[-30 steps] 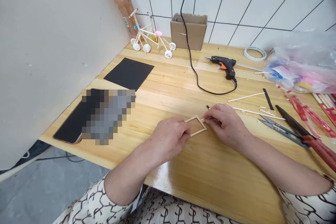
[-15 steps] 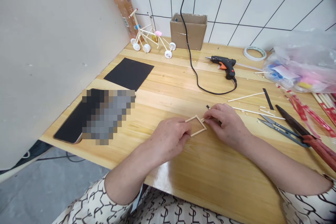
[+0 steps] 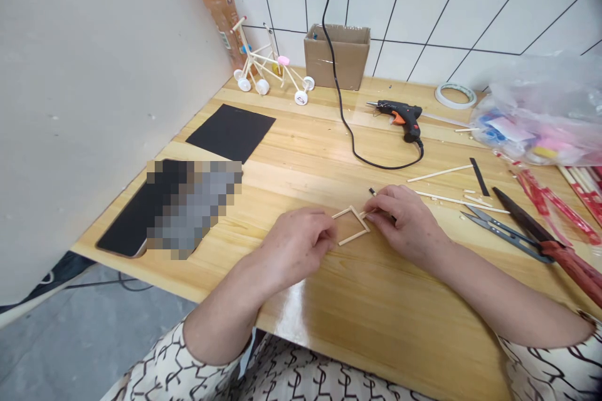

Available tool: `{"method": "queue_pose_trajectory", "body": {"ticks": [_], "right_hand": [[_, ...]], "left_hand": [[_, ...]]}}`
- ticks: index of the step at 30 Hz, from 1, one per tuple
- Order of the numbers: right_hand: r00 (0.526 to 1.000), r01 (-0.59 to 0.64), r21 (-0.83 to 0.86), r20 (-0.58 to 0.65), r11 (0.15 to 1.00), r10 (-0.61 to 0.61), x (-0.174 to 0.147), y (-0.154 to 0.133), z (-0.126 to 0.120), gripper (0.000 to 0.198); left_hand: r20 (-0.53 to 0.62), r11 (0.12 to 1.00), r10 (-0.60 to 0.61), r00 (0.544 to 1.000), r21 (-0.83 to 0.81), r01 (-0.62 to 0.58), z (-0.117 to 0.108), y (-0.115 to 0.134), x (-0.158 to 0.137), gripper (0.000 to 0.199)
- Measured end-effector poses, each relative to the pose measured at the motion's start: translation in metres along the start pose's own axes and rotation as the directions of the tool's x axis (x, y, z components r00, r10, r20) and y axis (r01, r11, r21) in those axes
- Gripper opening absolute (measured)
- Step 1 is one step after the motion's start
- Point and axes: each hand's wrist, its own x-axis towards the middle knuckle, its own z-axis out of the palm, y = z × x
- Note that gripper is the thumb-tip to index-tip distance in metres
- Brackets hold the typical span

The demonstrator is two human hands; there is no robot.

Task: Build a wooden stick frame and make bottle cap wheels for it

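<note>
A small frame of thin wooden sticks (image 3: 361, 218) lies in front of me, its left side hidden or open by my left hand. My right hand (image 3: 408, 220) pinches a short stick joined to the frame's right corner side. A black-tipped piece (image 3: 373, 192) pokes out above those fingers. My left hand (image 3: 301, 239) is at the frame's left, fingers curled together. Its fingertips meet the end of the upper stick, while the lower stick's end shows free. Whether anything is between those fingers is hidden.
A hot glue gun (image 3: 399, 114) lies behind, its black cord looping forward. Scissors (image 3: 540, 235) and thread snips (image 3: 503, 235) rest at right near loose sticks (image 3: 439, 173). A stick model with white wheels (image 3: 268, 62), cardboard box (image 3: 337, 56), black sheet (image 3: 230, 131) and phone (image 3: 125, 225) lie farther off.
My left hand has slid slightly left, off the frame's lower stick, whose end is now uncovered. My right hand and the frame have stayed nearly still.
</note>
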Motion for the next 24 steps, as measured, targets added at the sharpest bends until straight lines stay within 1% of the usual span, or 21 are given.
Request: {"method": "queue_pose_trajectory", "body": {"ticks": [2, 5, 7, 10, 14, 18, 19, 21, 23, 24], "right_hand": [[1.0, 0.004, 0.002, -0.008, 1.0, -0.004, 0.0, 0.0, 0.0, 0.013], [1.0, 0.009, 0.006, -0.027, 1.0, -0.008, -0.001, 0.0, 0.0, 0.012], [0.999, 0.01, -0.001, -0.043, 1.0, -0.01, -0.001, 0.0, 0.0, 0.012], [0.997, 0.019, -0.015, -0.074, 1.0, -0.02, 0.0, 0.0, -0.005, 0.012], [0.992, 0.021, -0.037, -0.127, 0.999, -0.026, 0.001, -0.002, -0.021, 0.011], [0.979, 0.005, -0.126, -0.203, 0.992, -0.031, -0.005, -0.003, -0.046, 0.01], [0.976, -0.004, -0.143, -0.217, 0.99, -0.028, -0.009, -0.003, -0.053, 0.01], [0.974, -0.03, -0.157, -0.229, 0.987, -0.006, -0.019, 0.0, -0.063, 0.011], [0.974, -0.064, -0.157, -0.225, 0.986, 0.028, -0.032, 0.006, -0.07, 0.012], [0.974, -0.08, -0.156, -0.221, 0.985, 0.044, -0.038, 0.009, -0.071, 0.012]], "left_hand": [[-0.053, 0.997, -0.038, 0.998, -0.074, 0.034, -0.004, -0.003, -0.001, 0.013], [-0.167, 0.986, -0.096, 0.981, -0.153, 0.07, -0.008, -0.007, -0.003, 0.01], [-0.222, 0.982, -0.11, 0.969, -0.173, 0.072, -0.008, -0.009, -0.002, 0.009], [-0.264, 0.984, -0.113, 0.958, -0.163, 0.072, -0.005, -0.011, -0.001, 0.009], [-0.336, 0.986, -0.105, 0.936, -0.16, 0.053, 0.0, -0.015, 0.003, 0.009], [-0.411, 0.99, -0.067, 0.909, -0.138, 0.01, 0.006, -0.012, 0.005, 0.01], [-0.412, 0.993, -0.039, 0.91, -0.115, -0.009, 0.008, -0.008, 0.004, 0.01], [-0.378, 0.997, 0.052, 0.924, -0.037, -0.071, 0.013, 0.004, 0.002, 0.011], [-0.263, 0.981, 0.191, 0.946, 0.085, -0.174, 0.019, 0.021, -0.003, 0.013], [-0.186, 0.955, 0.279, 0.942, 0.161, -0.25, 0.023, 0.03, -0.006, 0.014]]}}
